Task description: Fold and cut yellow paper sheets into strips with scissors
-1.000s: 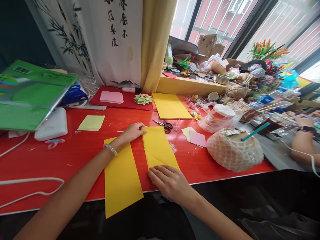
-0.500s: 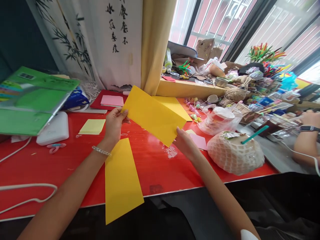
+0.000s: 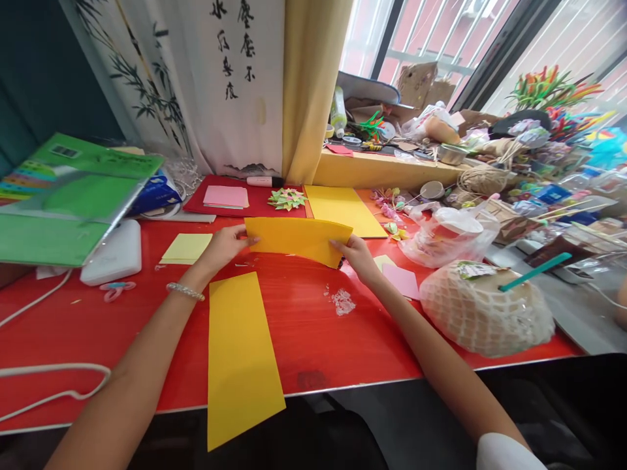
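Observation:
A strip of yellow paper (image 3: 296,238) is held up above the red table, slightly bowed along its length. My left hand (image 3: 228,243) pinches its left end, and my right hand (image 3: 357,254) grips the right end with the thumb on the near face. Below, a second yellow sheet (image 3: 242,352) lies on the table with its lower end jutting past the front edge. Behind the held strip rest a stack of yellow paper (image 3: 347,212) and a green-and-pink folded paper flower (image 3: 287,199). Pink paper squares (image 3: 400,281) sit just right of my right hand.
A netted coconut with a straw (image 3: 484,307) stands at the right on the red table (image 3: 323,346). Pale yellow squares (image 3: 186,249), a white box (image 3: 115,254) and a green packet (image 3: 73,196) lie left. Craft clutter (image 3: 490,176) crowds the back right.
The held yellow strip has gone from slanted and facing me to level and tipped back, lower down. The paper flower behind it has come into view. The camera view has shifted a little.

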`<state>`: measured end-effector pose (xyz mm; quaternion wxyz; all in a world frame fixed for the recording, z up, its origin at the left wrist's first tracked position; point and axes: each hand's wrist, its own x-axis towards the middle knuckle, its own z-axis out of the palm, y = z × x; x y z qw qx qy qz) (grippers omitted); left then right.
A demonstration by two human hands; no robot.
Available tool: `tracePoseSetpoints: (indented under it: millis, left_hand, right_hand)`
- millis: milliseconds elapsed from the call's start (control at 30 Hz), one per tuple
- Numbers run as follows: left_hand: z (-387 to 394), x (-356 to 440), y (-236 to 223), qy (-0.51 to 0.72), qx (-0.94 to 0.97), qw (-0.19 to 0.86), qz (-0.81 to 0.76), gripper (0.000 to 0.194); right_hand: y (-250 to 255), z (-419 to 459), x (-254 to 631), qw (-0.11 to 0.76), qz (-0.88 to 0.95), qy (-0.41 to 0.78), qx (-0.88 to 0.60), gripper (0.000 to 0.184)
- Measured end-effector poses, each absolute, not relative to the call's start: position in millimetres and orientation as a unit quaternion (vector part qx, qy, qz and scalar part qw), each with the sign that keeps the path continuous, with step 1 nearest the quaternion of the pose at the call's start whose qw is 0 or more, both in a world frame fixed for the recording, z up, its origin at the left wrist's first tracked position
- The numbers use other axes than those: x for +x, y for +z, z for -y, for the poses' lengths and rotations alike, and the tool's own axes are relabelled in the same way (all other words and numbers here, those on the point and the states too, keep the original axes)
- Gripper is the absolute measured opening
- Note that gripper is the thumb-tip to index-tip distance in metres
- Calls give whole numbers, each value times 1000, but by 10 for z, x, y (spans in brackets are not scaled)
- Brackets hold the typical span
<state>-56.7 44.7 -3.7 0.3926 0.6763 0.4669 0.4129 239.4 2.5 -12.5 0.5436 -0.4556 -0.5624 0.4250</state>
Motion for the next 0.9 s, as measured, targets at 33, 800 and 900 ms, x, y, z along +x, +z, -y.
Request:
tracePoseSetpoints:
  millis: [33, 800, 900]
  left_hand:
    - [-451, -570, -51, 403, 678, 395, -471, 41]
    - [-478, -873, 65, 377, 672, 408, -490, 30]
    - [-465, -923, 49, 360, 672, 413, -498, 31]
  right_hand:
    - [-139, -14, 2404, 537, 565, 428, -458, 25]
    - [-187, 123, 2220, 562, 554, 428, -441, 32]
    - [-226, 90, 2224, 549, 576, 444, -412, 32]
